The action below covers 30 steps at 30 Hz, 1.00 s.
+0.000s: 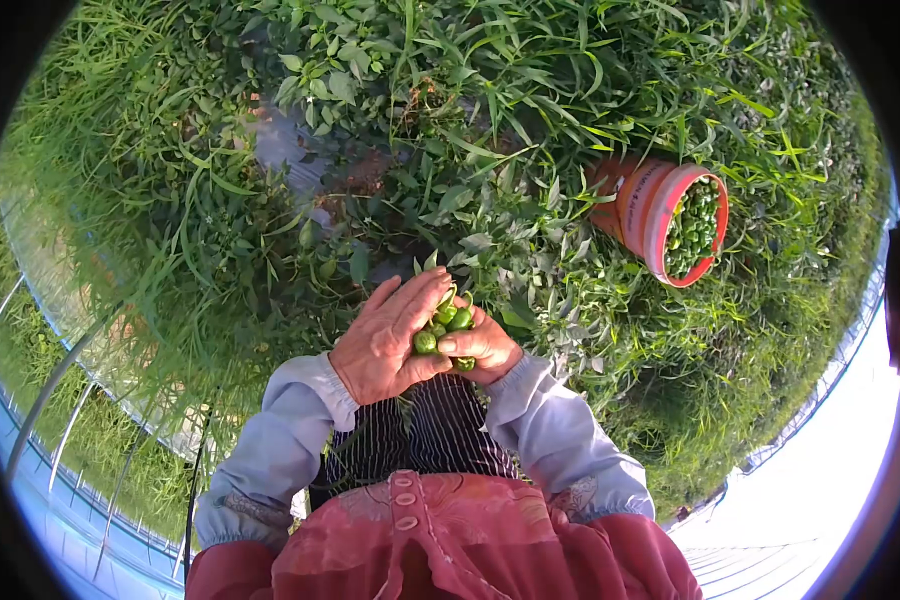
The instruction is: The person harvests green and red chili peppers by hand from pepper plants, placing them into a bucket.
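Several small green peppers (426,342) are gathered between my two hands, in front of my lap. My left hand (388,335) lies against their left side, its fingers stretched up and the palm turned toward the peppers. From the right, my right hand (485,348) curls its fingers and thumb round the peppers. Some of the peppers are hidden behind the fingers. Leafy pepper plants (460,200) stand just beyond both hands.
A red bucket (635,205) filled with green peppers leans among the plants at the upper right. Tall grass (120,230) grows at the left. Metal hoops (50,390) and blue sheeting line the lower left. Dark plastic ground cover (285,150) shows between plants.
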### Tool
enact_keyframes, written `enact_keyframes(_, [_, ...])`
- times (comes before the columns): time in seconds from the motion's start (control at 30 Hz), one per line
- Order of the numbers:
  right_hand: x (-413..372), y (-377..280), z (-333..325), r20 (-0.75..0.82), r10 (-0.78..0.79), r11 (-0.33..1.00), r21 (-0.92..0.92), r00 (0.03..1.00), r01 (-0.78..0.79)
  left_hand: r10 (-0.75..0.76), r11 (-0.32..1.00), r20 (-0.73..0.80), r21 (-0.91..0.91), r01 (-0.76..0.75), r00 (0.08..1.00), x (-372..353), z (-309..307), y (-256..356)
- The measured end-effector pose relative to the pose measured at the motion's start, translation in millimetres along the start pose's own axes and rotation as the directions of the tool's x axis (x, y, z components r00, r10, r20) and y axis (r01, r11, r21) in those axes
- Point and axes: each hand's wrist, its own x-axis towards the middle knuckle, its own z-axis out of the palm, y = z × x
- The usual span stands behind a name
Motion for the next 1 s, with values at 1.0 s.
enact_keyframes(1.0, [-130, -123, -48, -0.217, -0.436, 0.565, -0.822, 0.873, 0.077, 0.239, 0.826, 0.517, 0.337, -0.452, 0.822, 188, 74, 66])
